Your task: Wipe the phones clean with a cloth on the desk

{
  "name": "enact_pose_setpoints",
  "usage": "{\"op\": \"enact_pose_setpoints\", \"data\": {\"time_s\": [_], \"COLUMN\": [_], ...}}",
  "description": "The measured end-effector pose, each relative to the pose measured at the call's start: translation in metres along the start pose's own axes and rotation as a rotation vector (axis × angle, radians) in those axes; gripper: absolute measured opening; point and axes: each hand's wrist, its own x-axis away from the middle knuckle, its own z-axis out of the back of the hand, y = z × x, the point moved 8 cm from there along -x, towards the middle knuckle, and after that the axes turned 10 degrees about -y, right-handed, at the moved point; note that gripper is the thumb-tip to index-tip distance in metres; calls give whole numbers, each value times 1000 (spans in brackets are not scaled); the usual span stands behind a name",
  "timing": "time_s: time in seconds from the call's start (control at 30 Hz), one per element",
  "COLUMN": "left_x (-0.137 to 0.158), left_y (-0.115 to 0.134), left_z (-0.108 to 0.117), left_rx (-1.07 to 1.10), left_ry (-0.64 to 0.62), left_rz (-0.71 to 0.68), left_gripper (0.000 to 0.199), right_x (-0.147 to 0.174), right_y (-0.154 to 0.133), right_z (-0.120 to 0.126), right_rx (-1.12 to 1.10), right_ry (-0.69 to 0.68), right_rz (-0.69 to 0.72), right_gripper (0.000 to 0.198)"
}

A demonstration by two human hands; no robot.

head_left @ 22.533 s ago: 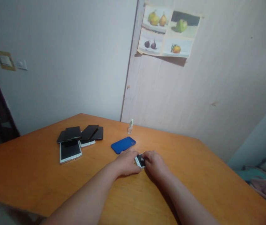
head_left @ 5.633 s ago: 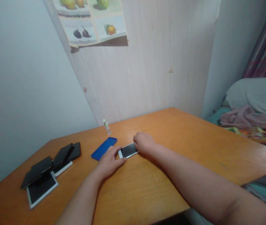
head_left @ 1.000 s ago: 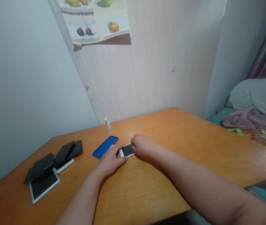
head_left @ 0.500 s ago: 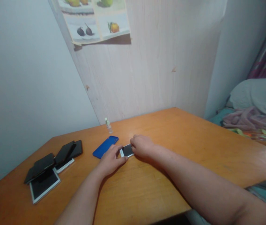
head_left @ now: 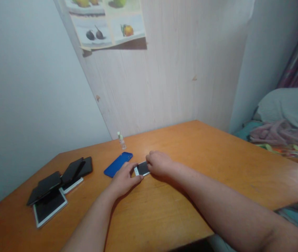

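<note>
Btl (head_left: 123, 142), contents unclear, behind blue case (head_left: 116, 166) nr L hand (head_left: 124, 179)

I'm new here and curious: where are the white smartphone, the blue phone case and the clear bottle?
White smartphone (head_left: 142, 168): head view, on its dark screen.
Blue phone case (head_left: 116, 165): head view, on its flat face.
Clear bottle (head_left: 122, 142): head view, on its body.
</note>
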Motion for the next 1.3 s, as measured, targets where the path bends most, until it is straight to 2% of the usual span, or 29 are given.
{"op": "enact_pose_setpoints", "data": {"time_s": [0.23,0.43,0.67,0.87,1.1,1.3], "left_x": [0,-1,0,0,0,0], "left_y": [-1,-6,-4,-4,-2,-3], "left_z": [0,-3,-2,-2,-1,-1], "left_rx": [-9,3,-1,8,-10,-5], "left_ry": [3,-2,3,0,-2,-3], "left_rz": [-3,1,-19,-15,-9,-5], "left_gripper": [48,53,48,52,49,52], "right_x": [-1,3,0,3,0,3], "right_y": [10,-6,11,-6,8,-2], "right_z": [5,4,4,1,4,3], "right_rx": [-2,-1,13,2,6,-2], "right_ry": [8,0,-8,-2,0,-7], "right_rz": [-64,27,-90,25,-76,-14], "right_gripper": [27,28,29,27,28,27]}}
